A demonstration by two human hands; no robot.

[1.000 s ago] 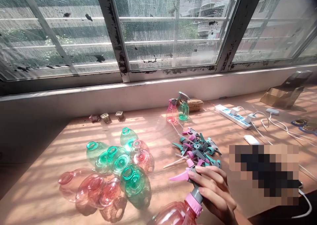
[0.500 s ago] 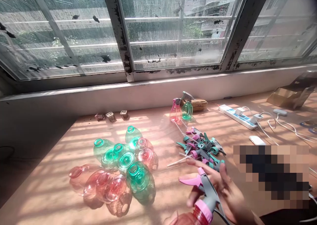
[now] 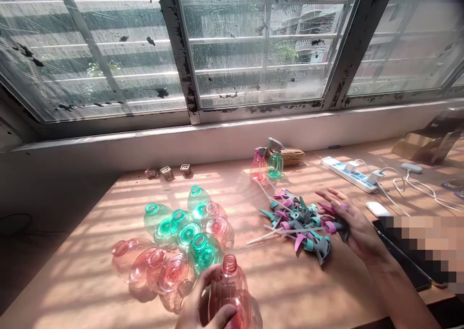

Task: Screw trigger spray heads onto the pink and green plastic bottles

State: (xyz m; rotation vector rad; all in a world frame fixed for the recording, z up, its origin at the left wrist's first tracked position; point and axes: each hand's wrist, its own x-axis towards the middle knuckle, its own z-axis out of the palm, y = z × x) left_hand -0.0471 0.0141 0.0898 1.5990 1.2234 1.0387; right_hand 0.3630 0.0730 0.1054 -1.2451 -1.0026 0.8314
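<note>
My left hand (image 3: 203, 307) is closed around a pink transparent bottle (image 3: 229, 288) at the bottom centre, held upright with its neck bare. Just behind it on the wooden table (image 3: 275, 280) lies a cluster of empty green bottles (image 3: 188, 232) and pink bottles (image 3: 155, 268). My right hand (image 3: 353, 227) reaches to the right edge of a pile of spray heads (image 3: 297, 220) in pink, teal and grey. It loosely holds a pink and grey spray head (image 3: 331, 222), with the fingers partly stretched over it.
Two finished spray bottles, pink (image 3: 258, 167) and green (image 3: 275, 164), stand at the back by a brown packet (image 3: 293, 156). A power strip (image 3: 344, 171) with cables, a white mouse (image 3: 377, 208) and a cardboard box (image 3: 416, 145) lie to the right. Three small caps (image 3: 167, 172) sit near the window sill.
The spray head has come off the pink bottle. My right hand carried it away to the pile, while my left hand now grips the bare bottle nearer the bottle cluster.
</note>
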